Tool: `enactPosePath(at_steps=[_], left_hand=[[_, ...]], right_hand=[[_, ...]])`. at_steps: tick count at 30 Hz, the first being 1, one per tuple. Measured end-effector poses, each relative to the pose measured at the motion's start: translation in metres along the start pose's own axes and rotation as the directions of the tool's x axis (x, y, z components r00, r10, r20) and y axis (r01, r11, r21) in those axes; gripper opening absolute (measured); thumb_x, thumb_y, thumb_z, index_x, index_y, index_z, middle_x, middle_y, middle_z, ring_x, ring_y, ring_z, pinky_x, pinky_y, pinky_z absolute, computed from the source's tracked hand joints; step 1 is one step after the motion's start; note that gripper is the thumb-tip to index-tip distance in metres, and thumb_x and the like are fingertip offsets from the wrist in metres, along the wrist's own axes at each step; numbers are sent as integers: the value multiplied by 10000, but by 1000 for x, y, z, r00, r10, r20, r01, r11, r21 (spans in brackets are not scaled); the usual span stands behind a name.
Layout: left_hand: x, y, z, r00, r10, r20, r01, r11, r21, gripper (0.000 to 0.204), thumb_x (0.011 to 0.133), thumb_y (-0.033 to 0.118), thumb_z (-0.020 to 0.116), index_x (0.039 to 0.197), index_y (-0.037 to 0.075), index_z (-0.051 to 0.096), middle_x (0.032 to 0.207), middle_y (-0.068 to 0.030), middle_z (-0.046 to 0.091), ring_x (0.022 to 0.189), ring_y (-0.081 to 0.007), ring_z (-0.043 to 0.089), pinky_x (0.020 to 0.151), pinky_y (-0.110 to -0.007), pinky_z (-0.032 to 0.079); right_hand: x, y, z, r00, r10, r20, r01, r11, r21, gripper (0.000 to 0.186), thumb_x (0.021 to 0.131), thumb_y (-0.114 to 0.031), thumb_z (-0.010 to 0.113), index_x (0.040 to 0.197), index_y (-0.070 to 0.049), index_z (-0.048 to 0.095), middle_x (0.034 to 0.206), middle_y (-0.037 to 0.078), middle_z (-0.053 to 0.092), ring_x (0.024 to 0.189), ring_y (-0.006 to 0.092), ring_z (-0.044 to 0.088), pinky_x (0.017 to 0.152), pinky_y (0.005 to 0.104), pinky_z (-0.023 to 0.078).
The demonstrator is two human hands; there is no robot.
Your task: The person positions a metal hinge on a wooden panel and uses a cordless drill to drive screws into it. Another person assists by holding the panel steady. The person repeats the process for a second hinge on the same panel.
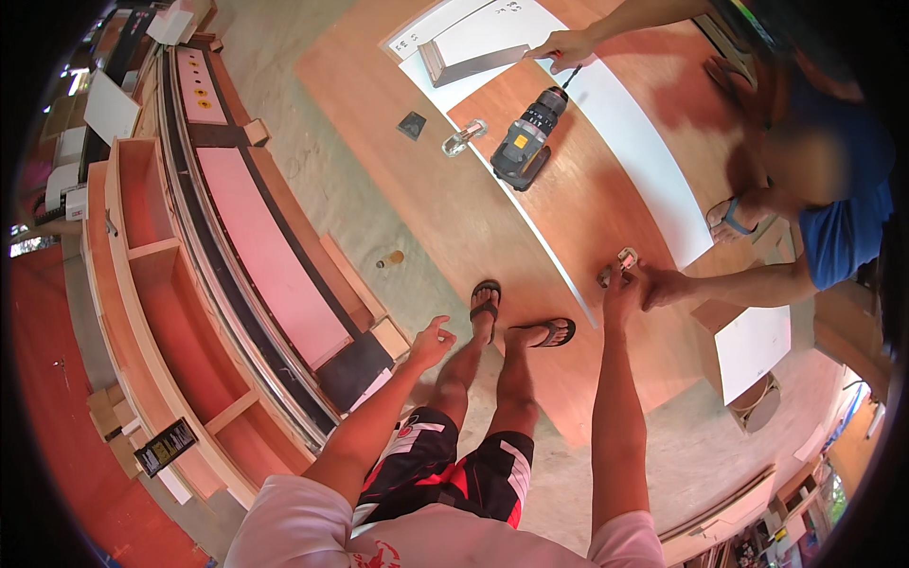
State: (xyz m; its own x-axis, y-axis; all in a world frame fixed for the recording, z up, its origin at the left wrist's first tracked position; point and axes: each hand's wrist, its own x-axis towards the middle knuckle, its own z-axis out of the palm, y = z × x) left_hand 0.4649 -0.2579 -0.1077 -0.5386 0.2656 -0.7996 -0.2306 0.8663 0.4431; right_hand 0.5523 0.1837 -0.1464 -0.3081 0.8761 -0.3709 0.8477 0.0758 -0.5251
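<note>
My right hand [620, 287] reaches down to a small metal hinge [626, 257] at the edge of a white board [653, 161], fingers pinched on it. A co-worker's hand [668, 287] touches the same spot from the right. My left hand [431, 341] hangs free over the floor, fingers apart and holding nothing. A black and yellow cordless drill [525, 142] lies on the plywood sheet [445, 199] farther out. The co-worker's other hand [563, 47] rests by a grey metal piece [473, 62] at the board's far end.
My sandalled feet [516, 317] stand at the plywood's near edge. A wooden cabinet frame [151, 275] and pink panels [275, 256] lie on the left. A small clear container [464, 139] and a dark square piece [412, 125] sit on the plywood. A white panel [753, 346] lies right.
</note>
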Motion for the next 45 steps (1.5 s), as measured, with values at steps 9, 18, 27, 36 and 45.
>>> enactPosePath(at_steps=[9,18,27,36,45], left_hand=[[50,115,-20,942,321,-104,-325,783,-530,630,991,24,679,1556,138,424,1162,-34,708,917,-114,667,822,-284,563],[142,271,-95,723,582,-374,-664,735,-140,774,907,182,851,1545,55,432,1365,-114,567,1023,-200,645,910,-331,554],[190,308,-94,740,646,-185,-671,726,-147,528,980,221,789,1414,23,563,1339,-85,627,1237,-198,589,1045,-345,503],[206,304,-87,624,736,-262,-781,597,-184,451,1012,180,744,1394,26,561,1309,-82,633,1215,-185,594,1021,-361,524],[177,351,-94,569,794,-213,-818,573,-51,535,1008,161,746,1455,6,497,1358,-128,640,1230,-201,621,1053,-345,500]], right_hand=[[8,30,7,994,-45,-101,72,956,283,383,1074,-278,559,1272,41,633,1033,149,675,880,277,666,783,392,558],[25,-78,30,943,-308,-127,331,905,266,368,897,71,515,1230,32,668,1100,242,725,1043,409,693,911,500,555],[28,-104,56,884,-343,-318,394,912,111,292,875,28,626,1146,-28,716,1030,168,727,1040,412,660,880,496,538],[14,-113,48,789,-391,-473,395,914,-97,267,924,-56,657,1187,-55,696,1070,134,755,1034,378,684,893,457,553],[-122,-114,71,955,288,69,-226,563,795,299,1069,-196,653,1271,11,580,952,131,760,829,157,721,735,292,573]])
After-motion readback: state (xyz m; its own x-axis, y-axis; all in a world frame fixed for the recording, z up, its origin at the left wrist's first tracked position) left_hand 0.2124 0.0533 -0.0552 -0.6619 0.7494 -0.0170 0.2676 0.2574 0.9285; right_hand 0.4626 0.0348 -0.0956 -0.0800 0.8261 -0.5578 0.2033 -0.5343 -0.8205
